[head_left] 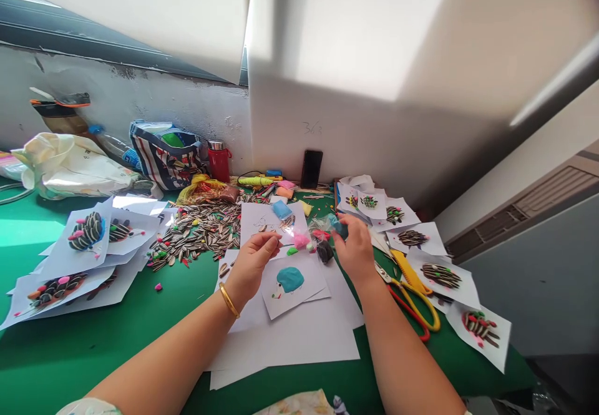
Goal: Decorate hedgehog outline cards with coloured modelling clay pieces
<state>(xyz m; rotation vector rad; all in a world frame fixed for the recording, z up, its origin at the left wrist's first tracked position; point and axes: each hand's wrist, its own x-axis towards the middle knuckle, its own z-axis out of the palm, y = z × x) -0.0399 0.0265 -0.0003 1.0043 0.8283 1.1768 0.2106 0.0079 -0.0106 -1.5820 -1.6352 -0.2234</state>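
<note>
My right hand [356, 249] is closed around a lump of blue modelling clay [337, 225]. My left hand [255, 262], with a gold bangle at the wrist, has its thumb and fingers pinched together; whatever is between them I cannot make out. Below and between the hands lies a white paper card [281, 302] bearing a hedgehog shape, its back covered with flat blue clay [290, 279]. Just beyond the card sit pink clay [300, 240], black clay [325, 251] and clear wrappers. Larger white sheets [299, 340] lie under the card.
Striped sunflower seeds [199, 228] are heaped at left centre. Finished hedgehog cards are stacked left [87, 234] and spread right [440, 274]. Scissors [416, 302] and a yellow cutter [409, 271] lie by my right forearm. A phone [311, 168] and red bottle [218, 160] stand behind.
</note>
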